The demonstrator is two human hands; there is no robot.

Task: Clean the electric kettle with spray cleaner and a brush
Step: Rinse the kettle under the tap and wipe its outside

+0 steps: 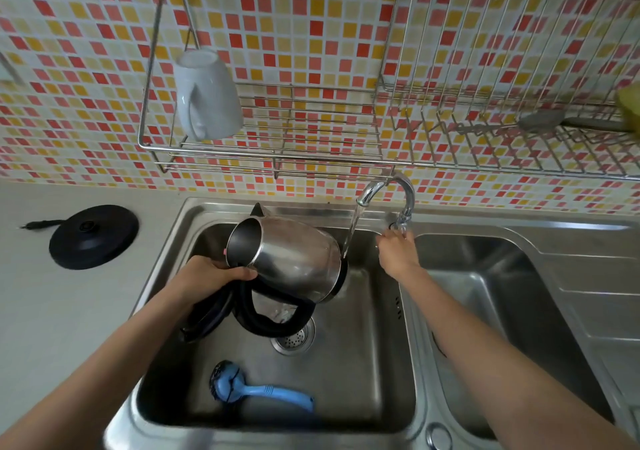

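With the brush (242, 385) lying by the sink's (194, 203) front edge, this looks like rinsing: the left hand (211, 273) grips the tilted kettle (294, 259) under the tap (405, 189), while the right hand (398, 252) is at the tap's handle, grip unclear.

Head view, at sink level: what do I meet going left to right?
Kettle base → left hand → kettle → right hand at the tap → right basin.
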